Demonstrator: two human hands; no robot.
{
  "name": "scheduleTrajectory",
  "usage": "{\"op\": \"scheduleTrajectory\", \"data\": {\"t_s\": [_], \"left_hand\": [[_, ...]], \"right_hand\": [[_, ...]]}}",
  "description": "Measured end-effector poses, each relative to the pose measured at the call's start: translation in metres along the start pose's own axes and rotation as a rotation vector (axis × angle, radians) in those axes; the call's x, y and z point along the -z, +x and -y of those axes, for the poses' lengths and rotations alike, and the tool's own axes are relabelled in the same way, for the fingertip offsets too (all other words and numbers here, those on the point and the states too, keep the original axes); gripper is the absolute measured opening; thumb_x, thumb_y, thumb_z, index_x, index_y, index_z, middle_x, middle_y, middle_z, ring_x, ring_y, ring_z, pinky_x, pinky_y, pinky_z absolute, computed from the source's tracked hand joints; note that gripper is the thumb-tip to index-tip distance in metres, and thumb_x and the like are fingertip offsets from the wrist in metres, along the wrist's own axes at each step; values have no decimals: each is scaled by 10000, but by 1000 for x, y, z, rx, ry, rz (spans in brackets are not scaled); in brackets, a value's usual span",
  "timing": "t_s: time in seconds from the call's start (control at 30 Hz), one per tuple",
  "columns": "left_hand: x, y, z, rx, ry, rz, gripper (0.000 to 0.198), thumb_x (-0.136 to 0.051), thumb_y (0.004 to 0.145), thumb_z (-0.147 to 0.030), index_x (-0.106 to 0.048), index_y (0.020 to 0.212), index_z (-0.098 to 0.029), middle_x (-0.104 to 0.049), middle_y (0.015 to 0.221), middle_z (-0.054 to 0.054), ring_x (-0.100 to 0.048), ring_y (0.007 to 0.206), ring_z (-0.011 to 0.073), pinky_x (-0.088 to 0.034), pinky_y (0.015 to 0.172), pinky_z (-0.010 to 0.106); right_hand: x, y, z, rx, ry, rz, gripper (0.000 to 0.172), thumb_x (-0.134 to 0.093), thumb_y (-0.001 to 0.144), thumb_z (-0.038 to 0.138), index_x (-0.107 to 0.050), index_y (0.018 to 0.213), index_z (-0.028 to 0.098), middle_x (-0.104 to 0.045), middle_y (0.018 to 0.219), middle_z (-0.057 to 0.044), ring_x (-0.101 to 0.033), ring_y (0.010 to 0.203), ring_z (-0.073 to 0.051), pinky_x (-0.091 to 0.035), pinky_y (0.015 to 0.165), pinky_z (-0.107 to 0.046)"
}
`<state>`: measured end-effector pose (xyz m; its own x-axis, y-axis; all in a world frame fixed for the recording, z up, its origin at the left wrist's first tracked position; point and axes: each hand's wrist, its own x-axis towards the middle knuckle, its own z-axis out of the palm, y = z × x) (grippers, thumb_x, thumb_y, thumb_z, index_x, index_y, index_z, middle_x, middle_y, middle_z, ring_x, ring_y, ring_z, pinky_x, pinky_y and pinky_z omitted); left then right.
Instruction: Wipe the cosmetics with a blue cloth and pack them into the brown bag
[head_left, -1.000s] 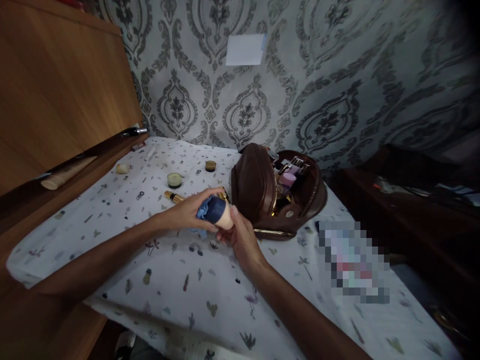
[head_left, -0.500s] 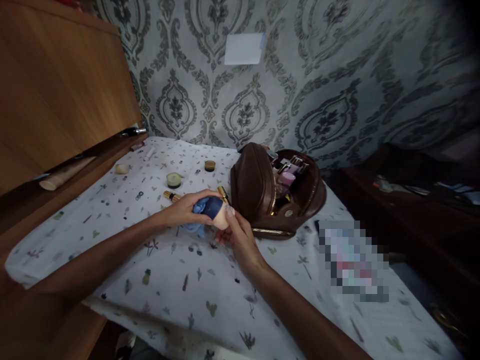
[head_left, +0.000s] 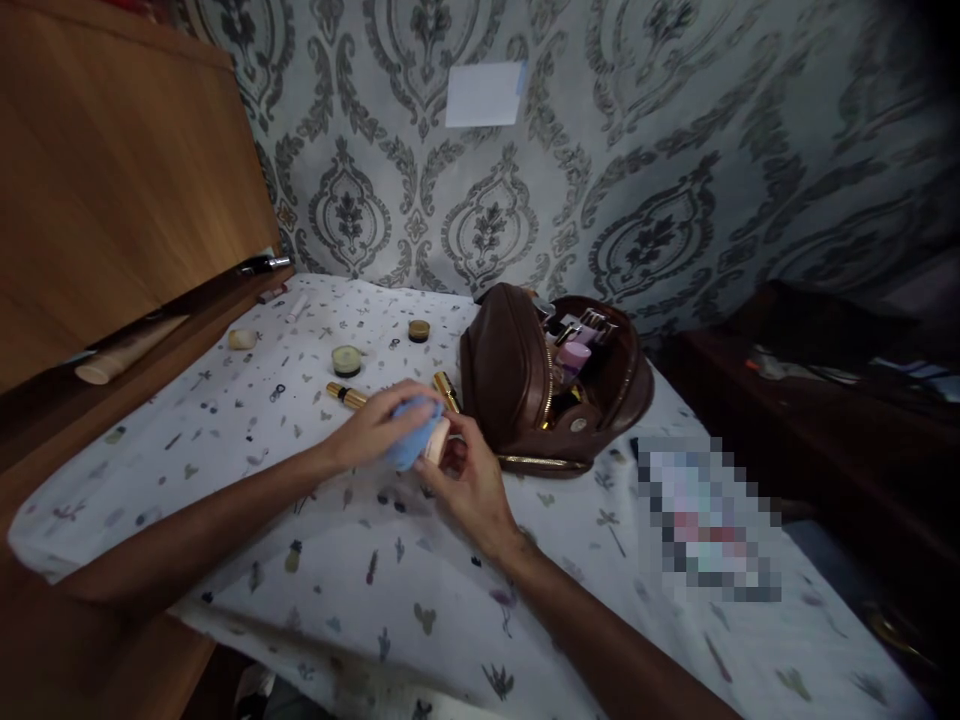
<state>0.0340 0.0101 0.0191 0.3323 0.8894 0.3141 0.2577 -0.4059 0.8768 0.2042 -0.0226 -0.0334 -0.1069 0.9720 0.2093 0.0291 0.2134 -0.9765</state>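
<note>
Head view: left hand (head_left: 366, 430), fingers curled, presses blue cloth (head_left: 409, 428) to a container (head_left: 437, 441) the right hand (head_left: 477, 487) seemingly pinches.

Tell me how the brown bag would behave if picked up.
The brown bag probably has some weight, with several items inside. Its mouth gapes open, so items could spill if tipped. Its rounded side stands up, suggesting fairly stiff walls.
</note>
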Motion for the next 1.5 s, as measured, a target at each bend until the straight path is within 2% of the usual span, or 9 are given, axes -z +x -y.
{"op": "scheduleTrajectory", "data": {"t_s": [0.07, 0.23, 0.47, 0.67, 0.77, 0.9, 1.07, 1.33, 1.5], "left_hand": [[-3, -5, -4, -94, 144, 108, 336, -518, 967, -479, -662, 1090, -201, -647, 1117, 95, -609, 1065, 243, -469, 973, 357], [-3, -7, -1, -123, 186, 90, 429, -556, 952, -464, -547, 1281, -190, -615, 1222, 105, -590, 1129, 256, -456, 985, 356], [-6, -6, 12, -94, 49, 118, 738, -787, 755, -513, -458, 1329, -185, -609, 1212, 100, -596, 1108, 283, -473, 947, 364], [-6, -7, 12, 7, -135, 117, 678, -807, 711, -559, -515, 1196, -186, -625, 1041, 51, -616, 904, 217, -497, 770, 295], [-4, -7, 11, -5, -63, 81, 534, -750, 768, -562, -556, 1082, -177, -614, 972, 31, -598, 878, 201, -476, 753, 279], [-4, -8, 10, -25, 82, 37, 394, -617, 873, -562, -550, 906, -175, -548, 790, -14, -535, 737, 155, -422, 669, 257], [-5, -7, 7, -19, 51, -36, 485, -401, 983, -594, -526, 767, -177, -527, 712, -6, -508, 676, 147, -404, 643, 270], [-7, -3, 14, 88, -83, -67, 529, -458, 927, -691, -561, 831, -181, -565, 783, 15, -537, 745, 172, -442, 670, 274], [-7, -10, 9, 52, -145, 120, 667, -612, 805, -747, -553, 1145, -176, -624, 980, 55, -587, 932, 233, -484, 792, 302]], "right_hand": [[1, 0, -1, 40, -14, -20, 565, -814, 678, 392, -587, 1167, 223, -660, 1118, -86, -657, 919, -230, -558, 817, -382], [4, 3, 6, -35, 208, -49, 529, -828, 707, 454, -600, 1133, 237, -701, 1061, -49, -662, 866, -198, -563, 769, -334], [9, 6, 19, -435, 683, 178, 518, -681, 795, 695, -648, 843, 180, -633, 586, 19, -574, 477, -106, -435, 448, -196], [8, 9, 15, -691, 754, 340, 685, -348, 930, 769, -647, 820, 163, -671, 607, -36, -538, 428, -99, -426, 424, -201], [6, 7, 11, -632, 708, 296, 605, -510, 880, 754, -657, 860, 167, -693, 675, -34, -617, 520, -116, -452, 465, -202], [1, 2, 8, -406, 661, 195, 488, -741, 771, 656, -652, 945, 209, -691, 757, 0, -654, 634, -132, -483, 515, -218], [-3, -3, 11, -389, 643, 272, 524, -855, 695, 547, -595, 1035, 245, -687, 836, 31, -653, 611, -115, -495, 558, -235], [1, 0, 15, -416, 699, 255, 515, -854, 674, 578, -619, 993, 249, -692, 904, 24, -645, 698, -116, -510, 597, -225], [2, 2, 16, -345, 696, 193, 513, -861, 685, 543, -661, 1093, 303, -675, 919, 35, -586, 742, -105, -452, 566, -182]]}}
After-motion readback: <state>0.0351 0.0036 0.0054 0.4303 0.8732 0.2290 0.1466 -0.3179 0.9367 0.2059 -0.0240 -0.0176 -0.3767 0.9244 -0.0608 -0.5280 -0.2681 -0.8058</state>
